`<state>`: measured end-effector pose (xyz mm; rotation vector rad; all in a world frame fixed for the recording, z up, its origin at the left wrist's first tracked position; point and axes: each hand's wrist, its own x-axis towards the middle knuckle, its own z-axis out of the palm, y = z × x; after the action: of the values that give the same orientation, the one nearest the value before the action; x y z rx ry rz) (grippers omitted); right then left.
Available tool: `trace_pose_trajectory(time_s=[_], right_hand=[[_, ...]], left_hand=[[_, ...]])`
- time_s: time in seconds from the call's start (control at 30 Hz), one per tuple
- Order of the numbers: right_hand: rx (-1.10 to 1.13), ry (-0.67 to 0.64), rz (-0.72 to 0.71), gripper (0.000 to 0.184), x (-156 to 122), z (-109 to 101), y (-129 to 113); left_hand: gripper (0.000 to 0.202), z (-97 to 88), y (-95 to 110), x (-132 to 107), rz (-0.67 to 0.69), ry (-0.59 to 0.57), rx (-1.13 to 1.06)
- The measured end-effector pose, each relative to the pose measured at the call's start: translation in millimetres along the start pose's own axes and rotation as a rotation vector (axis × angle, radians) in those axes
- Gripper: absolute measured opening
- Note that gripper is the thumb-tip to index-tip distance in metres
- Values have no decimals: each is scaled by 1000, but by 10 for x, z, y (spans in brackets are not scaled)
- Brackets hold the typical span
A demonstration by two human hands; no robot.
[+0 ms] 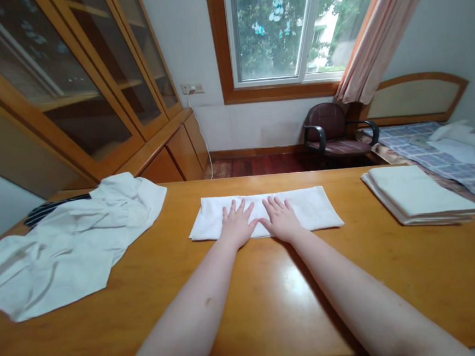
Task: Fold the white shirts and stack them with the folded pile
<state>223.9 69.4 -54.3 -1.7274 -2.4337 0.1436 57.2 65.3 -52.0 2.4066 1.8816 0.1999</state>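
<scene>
A white cloth [309, 208], folded into a long flat strip, lies crosswise on the wooden table [255, 302]. My left hand [238, 224] rests palm down near the middle of the strip, its fingers spread. Just to the right of it, my right hand [281, 218] is also flat on the cloth with the fingers apart. The two thumbs meet or nearly meet between the hands. Neither hand grips anything, and the cloth under the palms is hidden.
At the table's left lies a crumpled white cloth [74, 243] with a dark striped item [51, 209] behind it. A stack of folded white cloths [419, 194] sits on the right. Beyond stand a glass-door cabinet [135, 136], an armchair [336, 129] and a bed [435, 135].
</scene>
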Motion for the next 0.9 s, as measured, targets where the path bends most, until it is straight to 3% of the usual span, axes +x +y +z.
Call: trace_pose_trajectory(time_s=[0.2, 0.4, 0.6, 0.9], right_hand=[[13, -22, 69, 75, 40, -47, 108], [-9, -47, 262, 72, 143, -64, 498], [-28, -16, 301, 69, 155, -92, 728], [41, 25, 687, 76, 16, -185, 1095]], left_hand=[[64, 49, -186, 86, -115, -9, -22], [67, 10, -473, 143, -255, -35, -41], [69, -79, -803, 107, -435, -31, -68], [61, -96, -860, 108, -504, 24, -85]])
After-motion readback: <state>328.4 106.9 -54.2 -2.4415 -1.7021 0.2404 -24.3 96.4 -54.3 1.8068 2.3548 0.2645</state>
